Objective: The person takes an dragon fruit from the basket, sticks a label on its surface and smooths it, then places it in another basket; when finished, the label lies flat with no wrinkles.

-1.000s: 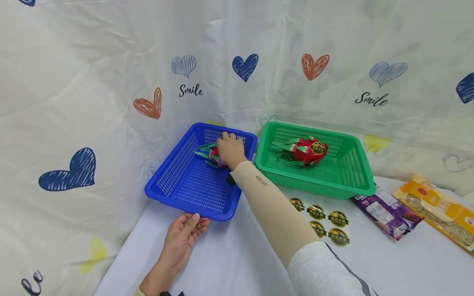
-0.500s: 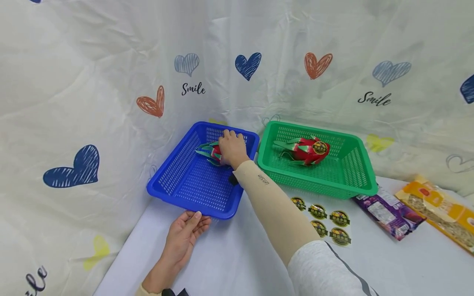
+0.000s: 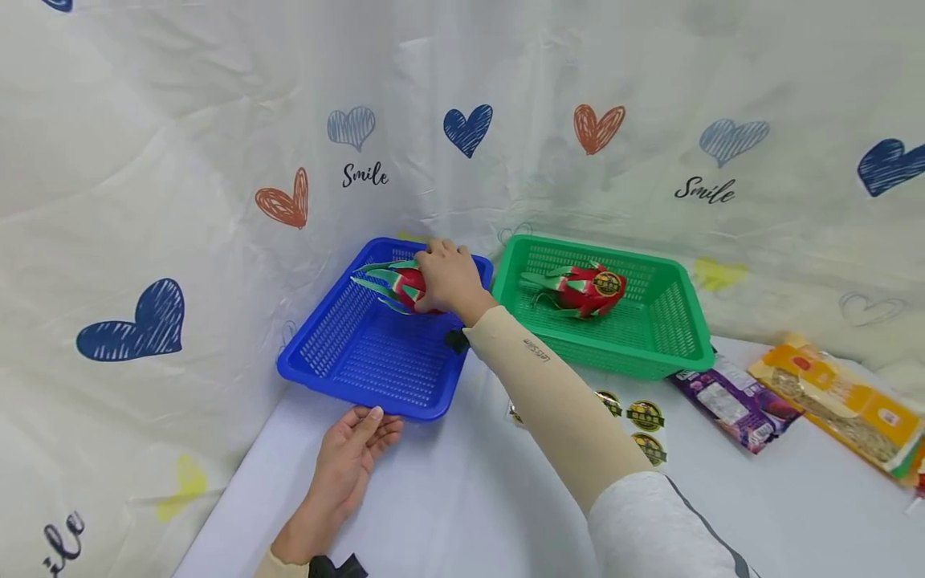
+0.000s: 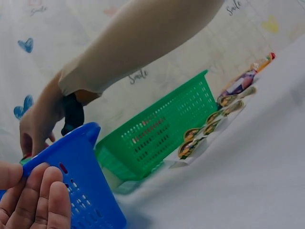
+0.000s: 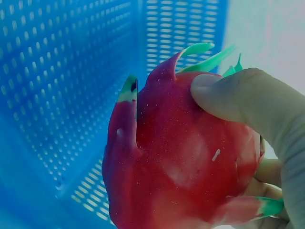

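My right hand (image 3: 451, 279) grips a red dragon fruit (image 3: 407, 287) with green-tipped scales, over the far part of a blue plastic basket (image 3: 325, 389). In the right wrist view the thumb lies on the dragon fruit (image 5: 181, 152) and fingers wrap its far side. The near rim of the basket is pinched between thumb and fingers of my left hand (image 3: 350, 457). Up close in the left wrist view, the left hand (image 4: 35, 195) holds the rim of the blue basket (image 4: 90, 176).
To the right stands a green basket (image 3: 621, 357) with another dragon fruit (image 3: 585, 291) bearing a round sticker. In front of it lies a sheet of round stickers (image 3: 645, 416), partly behind my right arm. A purple packet (image 3: 737, 405) and an orange packet (image 3: 841, 405) lie further right.
My right hand has lifted the dragon fruit from the bottom of the blue basket and shifted it slightly left. My left hand stays at the rim.
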A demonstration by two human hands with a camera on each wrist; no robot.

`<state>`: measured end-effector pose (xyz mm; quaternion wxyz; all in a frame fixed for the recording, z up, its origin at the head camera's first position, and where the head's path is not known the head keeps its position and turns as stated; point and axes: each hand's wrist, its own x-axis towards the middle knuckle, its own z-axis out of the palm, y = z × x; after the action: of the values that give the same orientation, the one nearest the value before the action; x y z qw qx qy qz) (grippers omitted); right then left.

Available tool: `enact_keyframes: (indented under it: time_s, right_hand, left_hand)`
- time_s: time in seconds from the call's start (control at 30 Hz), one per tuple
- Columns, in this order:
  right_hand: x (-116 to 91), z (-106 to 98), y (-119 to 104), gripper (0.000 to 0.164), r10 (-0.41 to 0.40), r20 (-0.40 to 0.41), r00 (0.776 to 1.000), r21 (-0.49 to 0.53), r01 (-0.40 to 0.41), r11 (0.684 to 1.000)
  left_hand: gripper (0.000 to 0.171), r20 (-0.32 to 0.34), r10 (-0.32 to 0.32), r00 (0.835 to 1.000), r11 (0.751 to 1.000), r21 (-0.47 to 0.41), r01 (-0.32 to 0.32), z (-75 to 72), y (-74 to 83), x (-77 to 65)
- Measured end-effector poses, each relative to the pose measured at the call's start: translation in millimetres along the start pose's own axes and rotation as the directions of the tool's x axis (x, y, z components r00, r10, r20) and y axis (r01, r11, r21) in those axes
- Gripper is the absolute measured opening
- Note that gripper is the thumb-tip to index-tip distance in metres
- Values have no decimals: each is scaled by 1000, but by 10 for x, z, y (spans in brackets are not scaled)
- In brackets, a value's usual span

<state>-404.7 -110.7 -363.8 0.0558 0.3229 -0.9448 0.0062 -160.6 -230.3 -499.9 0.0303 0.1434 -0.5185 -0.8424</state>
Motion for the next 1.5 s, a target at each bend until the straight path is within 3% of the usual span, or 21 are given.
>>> enact_keyframes:
  time_s: [0.33,0.73,1.07,1.3,1.5]
  right_hand:
    - [-307,-272,143,77,-4,-101,995,-1,4,1000]
    - [-861,-426,222,75,-6,-220,976,-5,5,1000]
    - [-1459,-147,342,81,2,-255,967,25,4,1000]
    - [-1929,102,476,80,29,-226,974,51,-18,999]
    - [-2306,170,510,82,26,-203,979,68,-12,998]
  left_hand:
    - [16,18,-27,999,999,20,26,-45,65,192]
    - [13,43,3,999,999,44,-4,-203,329,283]
    - [15,2,22,1000,999,33,-22,-287,391,285]
    - [15,-14,29,999,999,22,-29,-342,434,283]
    - [13,-21,58,998,998,-17,-59,-383,465,268]
